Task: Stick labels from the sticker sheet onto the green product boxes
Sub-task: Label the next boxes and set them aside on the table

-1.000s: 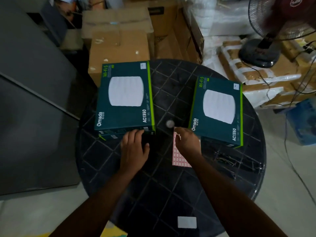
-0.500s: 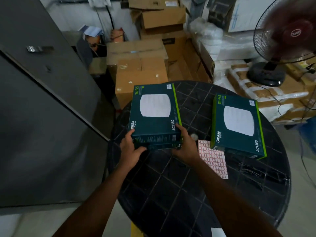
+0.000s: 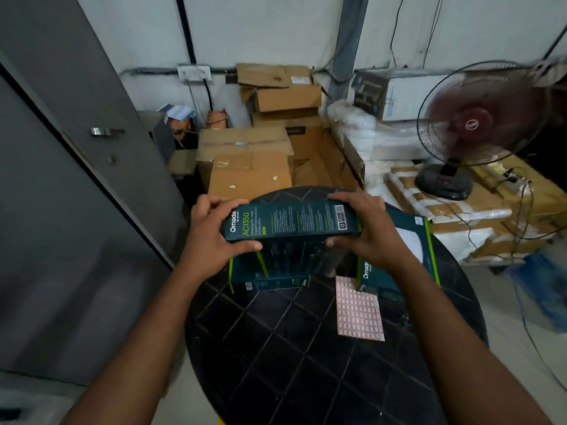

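A dark green product box [image 3: 291,222] is lifted off the stack and tilted so its printed side edge faces me. My left hand [image 3: 214,231] grips its left end and my right hand [image 3: 365,231] grips its right end. Beneath it another green box [image 3: 270,271] lies on the round black table [image 3: 291,348]. A third green box [image 3: 411,250] lies flat to the right, partly hidden by my right forearm. The pink sticker sheet [image 3: 357,308] lies on the table, its top edge tucked under that right box.
Cardboard cartons [image 3: 248,161] are piled behind the table. A spinning pedestal fan [image 3: 472,124] stands at the right on wrapped packages, with cables trailing down. A grey cabinet door [image 3: 76,179] fills the left side.
Both hands took hold of the top left box and raised it, tipping it up on edge. My right hand left the sticker sheet. The camera view tilted upward.
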Motion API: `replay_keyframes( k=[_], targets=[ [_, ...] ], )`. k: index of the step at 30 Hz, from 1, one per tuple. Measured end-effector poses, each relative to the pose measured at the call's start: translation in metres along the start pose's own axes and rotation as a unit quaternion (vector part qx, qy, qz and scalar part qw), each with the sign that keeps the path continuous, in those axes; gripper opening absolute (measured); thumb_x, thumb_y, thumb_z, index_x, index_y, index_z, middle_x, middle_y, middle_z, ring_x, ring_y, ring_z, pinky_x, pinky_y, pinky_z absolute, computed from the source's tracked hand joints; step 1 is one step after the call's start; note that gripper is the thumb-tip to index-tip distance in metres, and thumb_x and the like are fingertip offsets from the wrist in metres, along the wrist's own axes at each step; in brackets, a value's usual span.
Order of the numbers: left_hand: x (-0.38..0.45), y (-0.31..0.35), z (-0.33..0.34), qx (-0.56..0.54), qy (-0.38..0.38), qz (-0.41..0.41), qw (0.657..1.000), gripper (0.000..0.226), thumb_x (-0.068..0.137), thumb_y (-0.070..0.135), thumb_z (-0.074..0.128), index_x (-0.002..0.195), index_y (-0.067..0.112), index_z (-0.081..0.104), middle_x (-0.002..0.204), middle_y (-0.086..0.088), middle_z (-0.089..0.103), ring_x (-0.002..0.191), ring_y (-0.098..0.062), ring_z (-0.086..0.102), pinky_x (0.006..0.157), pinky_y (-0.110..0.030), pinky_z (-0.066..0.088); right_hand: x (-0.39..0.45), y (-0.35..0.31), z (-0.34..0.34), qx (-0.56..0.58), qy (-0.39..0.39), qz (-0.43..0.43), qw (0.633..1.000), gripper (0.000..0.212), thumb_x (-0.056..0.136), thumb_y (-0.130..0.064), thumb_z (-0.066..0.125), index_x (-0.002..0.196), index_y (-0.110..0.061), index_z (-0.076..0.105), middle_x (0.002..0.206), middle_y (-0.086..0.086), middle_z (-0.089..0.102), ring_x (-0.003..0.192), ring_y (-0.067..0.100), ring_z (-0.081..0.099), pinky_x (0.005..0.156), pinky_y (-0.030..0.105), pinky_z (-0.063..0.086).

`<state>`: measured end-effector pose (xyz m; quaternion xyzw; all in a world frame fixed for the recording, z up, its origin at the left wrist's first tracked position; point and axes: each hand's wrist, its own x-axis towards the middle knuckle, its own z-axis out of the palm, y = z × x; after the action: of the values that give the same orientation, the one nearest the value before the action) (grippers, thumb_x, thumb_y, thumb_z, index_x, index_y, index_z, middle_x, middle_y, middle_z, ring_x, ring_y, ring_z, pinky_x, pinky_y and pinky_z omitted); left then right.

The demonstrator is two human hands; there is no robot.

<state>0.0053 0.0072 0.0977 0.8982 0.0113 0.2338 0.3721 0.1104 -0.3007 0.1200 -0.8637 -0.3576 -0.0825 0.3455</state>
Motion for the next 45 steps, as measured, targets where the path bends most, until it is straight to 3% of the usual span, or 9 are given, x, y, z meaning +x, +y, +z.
replay_keyframes(
  k=[4,9,14,17,21,27,32,39,45],
  targets=[
    [-0.009,0.02,0.004,-0.058,-0.094,-0.026,0.994,0.084,0.058,0.061,0.087,0.131,0.029,0.059,0.124,0.01,0.049,0.112,0.017,0.045,0.095,-0.002,0.033,-0.011,0.013,-0.019,0.054,-0.035,-0.041,0.997,0.053,0.073,-0.056,0.078,0.121,-0.045,0.057,0.124,-0.022,0.059,0.118,0.017,0.056,0.097,0.054,0.046],
    [-0.052,0.012,0.047,-0.107,-0.064,-0.027,0.992,0.046,0.067,0.052,0.086,0.105,0.035,0.068,0.124,0.015,0.056,0.12,0.007,0.05,0.101,-0.012,0.035,-0.054,0.04,0.012,0.06,-0.079,0.025,0.995,0.047,0.074,-0.057,0.075,0.117,-0.053,0.057,0.124,-0.02,0.054,0.119,0.02,0.054,0.101,0.053,0.048],
    [-0.068,0.016,0.059,-0.081,-0.018,-0.051,0.995,0.03,0.081,0.036,0.079,0.11,0.037,0.071,0.141,0.013,0.051,0.13,0.006,0.042,0.104,-0.02,0.034,-0.064,0.031,0.02,-0.035,-0.026,0.029,0.999,0.045,0.075,-0.048,0.077,0.117,-0.049,0.061,0.131,-0.005,0.056,0.123,0.029,0.05,0.098,0.044,0.045],
    [-0.07,0.03,0.064,0.036,0.006,0.021,0.999,0.024,0.087,0.043,0.07,0.111,0.041,0.073,0.136,0.019,0.058,0.132,-0.012,0.041,0.106,-0.035,0.031,-0.063,-0.003,0.036,-0.112,0.024,-0.04,0.993,0.035,0.079,-0.033,0.079,0.113,-0.034,0.071,0.126,-0.008,0.065,0.116,0.024,0.057,0.092,0.044,0.043],
    [-0.071,0.057,0.075,0.085,0.017,0.117,0.989,0.02,0.085,0.041,0.067,0.1,0.032,0.078,0.112,0.018,0.072,0.108,-0.009,0.06,0.093,-0.028,0.038,-0.064,-0.029,0.069,-0.097,0.079,-0.072,0.99,0.012,0.085,-0.028,0.073,0.096,-0.027,0.073,0.099,-0.012,0.072,0.094,0.018,0.063,0.082,0.038,0.042],
    [-0.07,0.055,0.078,0.033,0.036,0.069,0.996,0.016,0.079,0.023,0.083,0.094,0.027,0.08,0.101,0.015,0.075,0.098,-0.003,0.065,0.089,-0.03,0.051,-0.065,-0.026,0.075,-0.064,0.13,-0.042,0.989,0.012,0.083,-0.032,0.077,0.091,-0.023,0.078,0.094,-0.012,0.076,0.088,0.016,0.066,0.076,0.037,0.047],
    [-0.073,0.032,0.056,-0.037,0.046,0.003,0.998,0.019,0.078,0.022,0.085,0.096,0.026,0.078,0.106,0.013,0.073,0.111,-0.004,0.064,0.099,-0.027,0.05,-0.071,-0.009,0.051,-0.082,0.119,-0.033,0.989,0.022,0.081,-0.031,0.081,0.102,-0.034,0.078,0.109,-0.018,0.075,0.105,0.009,0.067,0.093,0.044,0.047],
    [-0.087,0.008,0.043,-0.161,0.049,-0.064,0.984,0.029,0.083,0.011,0.079,0.1,0.034,0.076,0.113,0.019,0.074,0.114,-0.008,0.067,0.103,-0.028,0.049,-0.085,0.015,0.028,0.029,0.164,0.058,0.984,0.018,0.07,-0.015,0.091,0.086,-0.017,0.082,0.094,-0.004,0.078,0.094,0.009,0.073,0.087,0.028,0.058],
    [-0.073,0.031,0.043,0.1,0.039,0.038,0.994,0.012,0.084,0.033,0.069,0.096,0.032,0.069,0.117,0.021,0.068,0.115,-0.016,0.055,0.092,-0.039,0.045,-0.099,0.025,0.022,0.145,0.211,0.13,0.958,0.018,0.075,-0.009,0.086,0.091,-0.013,0.081,0.099,-0.001,0.077,0.097,0.003,0.071,0.082,0.013,0.054]
  ],
)
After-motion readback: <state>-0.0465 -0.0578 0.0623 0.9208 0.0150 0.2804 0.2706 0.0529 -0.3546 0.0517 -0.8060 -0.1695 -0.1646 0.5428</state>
